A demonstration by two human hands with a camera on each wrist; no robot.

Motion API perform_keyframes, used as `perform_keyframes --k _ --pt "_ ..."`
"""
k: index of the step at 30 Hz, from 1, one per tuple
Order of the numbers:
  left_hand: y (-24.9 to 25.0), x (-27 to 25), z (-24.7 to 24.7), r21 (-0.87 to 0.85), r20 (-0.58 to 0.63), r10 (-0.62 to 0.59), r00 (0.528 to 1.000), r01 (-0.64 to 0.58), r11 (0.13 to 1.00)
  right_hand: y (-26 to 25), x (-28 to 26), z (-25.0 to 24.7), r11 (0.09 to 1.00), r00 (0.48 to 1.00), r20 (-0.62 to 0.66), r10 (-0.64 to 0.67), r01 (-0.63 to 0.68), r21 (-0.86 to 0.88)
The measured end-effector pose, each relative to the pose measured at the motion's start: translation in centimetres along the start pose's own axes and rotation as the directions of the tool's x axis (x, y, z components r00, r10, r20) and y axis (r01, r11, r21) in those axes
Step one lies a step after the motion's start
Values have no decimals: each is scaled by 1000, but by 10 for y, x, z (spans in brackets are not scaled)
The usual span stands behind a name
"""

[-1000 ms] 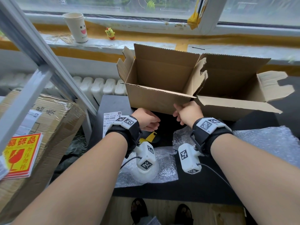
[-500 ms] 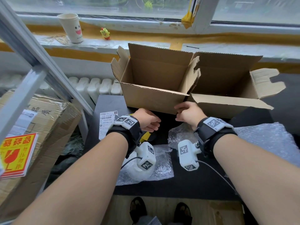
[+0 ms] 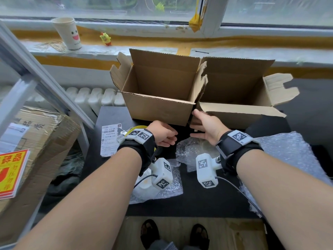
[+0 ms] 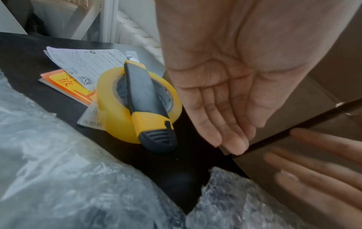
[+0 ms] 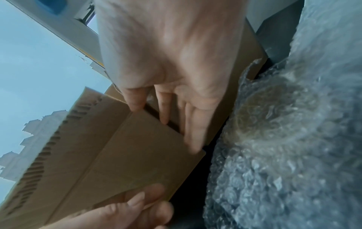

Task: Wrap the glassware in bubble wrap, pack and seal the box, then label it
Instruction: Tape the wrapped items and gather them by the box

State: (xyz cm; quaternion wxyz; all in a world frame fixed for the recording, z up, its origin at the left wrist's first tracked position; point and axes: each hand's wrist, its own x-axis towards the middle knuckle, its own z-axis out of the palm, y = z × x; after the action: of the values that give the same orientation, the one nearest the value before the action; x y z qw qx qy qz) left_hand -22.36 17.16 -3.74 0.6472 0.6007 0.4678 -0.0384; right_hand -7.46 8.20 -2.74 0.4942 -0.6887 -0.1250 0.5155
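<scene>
Two open cardboard boxes stand side by side at the back of the black table (image 3: 198,202): the left box (image 3: 158,109) and the right box (image 3: 234,114). My left hand (image 3: 167,139) is open, its straight fingers (image 4: 231,139) at the left box's bottom front corner. Also open, my right hand (image 3: 198,123) has its thumb (image 5: 135,100) on the left box's corner edge and its fingers spread into the gap between the boxes. A bubble-wrapped bundle (image 3: 191,150) lies just under the right hand. Nothing shows inside either box.
A yellow tape roll (image 4: 137,105) with a utility knife (image 4: 145,108) across it sits by a shipping label (image 3: 110,139). A big bubble wrap sheet (image 3: 292,156) covers the table's right. A white object (image 3: 146,188) lies on another sheet. A large carton (image 3: 41,141) stands left.
My right hand, curled at the boxes' shared corner before, has straightened and spread its fingers. The left hand has stayed low at the left box's front.
</scene>
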Motion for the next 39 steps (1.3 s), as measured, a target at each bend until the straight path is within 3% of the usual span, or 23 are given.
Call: perform_keyframes --k 2,7,15,18,20,23,25,28,30,31,32,34,39 --pt "2 0 4 8 -2 3 1000 -3 1000 0 -2 -3 999 999 39 5 -4 -40" --pt "0 7 17 -17 -22 46 999 -47 999 -2 -9 -2 985 993 111 29 -47 164" --pt "5 16 32 -17 -88 65 994 -66 998 -2 -12 -7 967 980 195 31 -78 241" --pt "4 18 36 -60 -106 42 993 -48 997 -2 -13 -13 951 978 206 36 -97 292" --pt "4 19 39 -51 -134 29 991 -36 998 -2 -13 -17 952 988 149 37 -81 296" --pt "-2 28 34 171 -292 47 955 4 985 3 -5 -33 990 997 -59 44 -36 135" --pt "-4 32 29 272 -322 52 945 39 962 8 -2 -48 1000 992 -124 12 -11 2" --pt "-1 31 31 230 -240 11 971 45 972 16 1 -66 996 988 -151 -39 26 -85" --pt "0 31 39 263 -189 -2 982 53 963 21 4 -76 942 940 -308 -149 40 -333" --pt "0 31 43 289 -153 -19 988 63 955 21 3 -81 858 911 -352 -213 2 -514" --pt "-2 30 47 318 -110 -48 993 81 945 22 0 -84 750 907 -342 -248 -44 -660" --pt "-2 27 54 406 -35 -100 994 105 908 25 -4 -88 590 943 -271 -192 -110 -800" --pt "-4 31 69 507 1 -104 995 89 857 36 -10 -86 622 992 -106 63 -122 -774"
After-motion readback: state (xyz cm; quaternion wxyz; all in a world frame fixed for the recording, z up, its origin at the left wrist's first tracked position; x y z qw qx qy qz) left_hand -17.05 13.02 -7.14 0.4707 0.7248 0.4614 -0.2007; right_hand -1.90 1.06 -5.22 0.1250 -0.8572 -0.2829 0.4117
